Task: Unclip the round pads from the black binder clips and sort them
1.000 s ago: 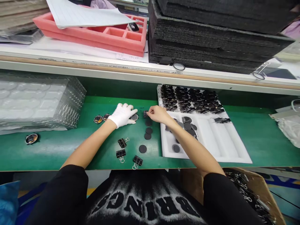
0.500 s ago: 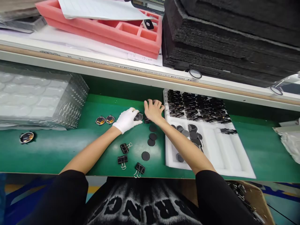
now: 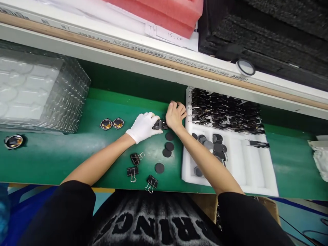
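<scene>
My left hand (image 3: 145,127), in a white glove, closes its fingers on a black binder clip (image 3: 155,125). A dark grey piece, perhaps a disc seen edge-on (image 3: 160,125), sits between it and a second binder clip (image 3: 164,125). My bare right hand (image 3: 176,116) has curled fingers and is up against that second clip; its fingertips are partly hidden. Nearer me lie several dark round discs (image 3: 159,167). Left of them are three loose binder clips, one of them (image 3: 132,171) with its wire handles towards me.
A white foam tray (image 3: 237,171) at right holds rows of binder clips (image 3: 222,111) and loose discs (image 3: 217,147). Round shiny-rimmed pieces (image 3: 118,123) lie at left, beside stacked clear plastic trays (image 3: 69,99). A shelf edge (image 3: 128,56) crosses behind, bearing pink foam (image 3: 166,13) and black foam (image 3: 256,37).
The view has shifted closer to the table. My hands have come together at the two clips; the round face of the disc at my left hand no longer shows. My right fingers have curled in.
</scene>
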### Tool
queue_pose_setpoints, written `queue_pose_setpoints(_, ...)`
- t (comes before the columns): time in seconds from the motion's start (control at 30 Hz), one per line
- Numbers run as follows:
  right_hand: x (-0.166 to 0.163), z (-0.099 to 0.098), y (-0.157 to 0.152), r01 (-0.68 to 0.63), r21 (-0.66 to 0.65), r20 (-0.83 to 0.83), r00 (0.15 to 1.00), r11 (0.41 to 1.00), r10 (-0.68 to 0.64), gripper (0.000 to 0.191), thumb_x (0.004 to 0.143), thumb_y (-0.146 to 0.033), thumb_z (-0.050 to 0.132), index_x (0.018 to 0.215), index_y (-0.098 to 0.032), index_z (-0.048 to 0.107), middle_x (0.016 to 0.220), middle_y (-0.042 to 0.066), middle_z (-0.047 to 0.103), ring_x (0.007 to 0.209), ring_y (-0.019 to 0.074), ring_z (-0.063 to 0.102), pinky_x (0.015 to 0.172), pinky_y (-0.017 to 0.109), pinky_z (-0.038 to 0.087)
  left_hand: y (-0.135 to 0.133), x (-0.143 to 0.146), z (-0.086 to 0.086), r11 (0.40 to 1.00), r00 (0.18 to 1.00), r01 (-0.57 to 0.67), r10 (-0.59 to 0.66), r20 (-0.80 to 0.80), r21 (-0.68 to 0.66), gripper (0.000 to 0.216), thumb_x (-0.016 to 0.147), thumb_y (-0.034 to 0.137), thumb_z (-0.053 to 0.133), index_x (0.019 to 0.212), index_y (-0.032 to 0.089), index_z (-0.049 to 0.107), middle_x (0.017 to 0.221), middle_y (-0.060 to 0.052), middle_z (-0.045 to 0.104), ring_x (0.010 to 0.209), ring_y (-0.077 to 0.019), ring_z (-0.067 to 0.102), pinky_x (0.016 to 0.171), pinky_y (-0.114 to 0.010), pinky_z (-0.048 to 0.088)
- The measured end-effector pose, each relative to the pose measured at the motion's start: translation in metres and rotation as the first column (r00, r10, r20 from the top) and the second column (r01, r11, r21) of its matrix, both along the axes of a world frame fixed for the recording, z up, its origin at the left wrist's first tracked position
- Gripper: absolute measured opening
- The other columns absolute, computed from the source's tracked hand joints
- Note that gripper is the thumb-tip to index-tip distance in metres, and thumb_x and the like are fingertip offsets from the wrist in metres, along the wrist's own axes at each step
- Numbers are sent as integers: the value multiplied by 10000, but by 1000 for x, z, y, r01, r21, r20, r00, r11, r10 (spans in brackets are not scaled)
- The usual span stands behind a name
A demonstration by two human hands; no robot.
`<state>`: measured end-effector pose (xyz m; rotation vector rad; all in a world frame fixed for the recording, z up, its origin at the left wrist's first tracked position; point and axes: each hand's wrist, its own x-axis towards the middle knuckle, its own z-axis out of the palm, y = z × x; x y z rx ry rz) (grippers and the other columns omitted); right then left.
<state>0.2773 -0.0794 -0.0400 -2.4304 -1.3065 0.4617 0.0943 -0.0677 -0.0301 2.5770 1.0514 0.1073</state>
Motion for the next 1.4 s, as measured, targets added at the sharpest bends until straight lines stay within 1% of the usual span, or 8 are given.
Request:
queue_pose_setpoints(0.33, 6, 19, -2, -4, 175, -318, 946, 985, 60, 553, 1121, -512, 198, 1448, -238, 550, 1502, 133, 464, 1487, 270, 365, 1282, 525, 246, -5, -4, 9, 985, 978, -121, 139, 155, -120, 652, 898, 610, 761, 1387, 195, 647, 1247, -132, 712, 1183, -308, 653, 979, -391, 484)
queue_pose_setpoints(0.47, 21, 48, -22, -429, 404, -481, 652, 808, 586, 615, 987, -699, 497, 1304, -189, 630, 1306, 116, 640, 1235, 233, 585, 1088, 384, 460, 0, -12, 38, 716, 831, -142, 462, 311, -684, 648, 967, 767, 521, 1132, 156, 661, 960, -92, 751, 742, -153, 657, 698, -260, 485)
queue_pose_setpoints(0.53, 25, 61, -37, -496, 431, -465, 594, 753, 657, 567, 849, -640, 708, 1152, -161, 696, 1172, 98, 692, 1077, 214, 631, 962, 336, 484, 2, -14, 54, 579, 837, -81, 482, 261, -811, 783, 998, 832, 281, 946, 149, 661, 720, -71, 679, 556, -128, 539, 568, -252, 387)
queue_pose_setpoints(0.77, 35, 82, -76, -112, 327, -767, 547, 938, 334, 540, 709, -596, 781, 962, -127, 699, 954, 65, 702, 853, 146, 596, 801, 270, 449, -7, -5, 79, 900, 917, -137, 273, 290, -414, 655, 1030, 720, 368, 683, 182, 506, 634, -10, 579, 618, -122, 513, 656, -259, 370)
queue_pose_setpoints(0.93, 51, 84, -102, -130, 361, -698, 619, 923, 360, 522, 761, -580, 773, 1025, -130, 743, 931, 51, 683, 819, 132, 565, 768, 267, 440, -16, 17, 84, 908, 940, -64, 195, 281, -414, 621, 970, 719, 452, 677, 178, 538, 654, -6, 599, 626, -118, 509, 653, -257, 372)
queue_pose_setpoints(1.07, 72, 84, -133, -129, 389, -660, 651, 912, 374, 470, 836, -528, 741, 1104, -142, 733, 1002, 67, 707, 869, 160, 624, 801, 287, 485, -17, 26, 85, 839, 952, 72, 103, 287, -540, 629, 965, 702, 415, 1099, 158, 701, 850, -40, 721, 580, -121, 527, 626, -266, 449)
queue_pose_setpoints(1.27, 220, 94, -227, -1, 562, -278, 942, 827, 190, 490, 860, -605, 750, 1141, -203, 740, 1240, 116, 643, 1216, 255, 607, 1111, 430, 499, -1, 0, 55, 883, 961, -98, 204, 187, -460, 768, 971, 781, 338, 1226, 156, 705, 913, -68, 737, 597, -139, 543, 641, -282, 492)
queue_pose_setpoints(1.4, 346, 87, -305, 206, 411, -222, 967, 888, -122, 624, 750, -664, 803, 1170, -203, 768, 1461, 175, 491, 1433, 326, 469, 1184, 492, 444, 0, -16, 31, 866, 928, -190, 313, 204, -463, 662, 975, 740, 413, 1222, 203, 710, 945, -42, 723, 632, -139, 538, 634, -271, 478)
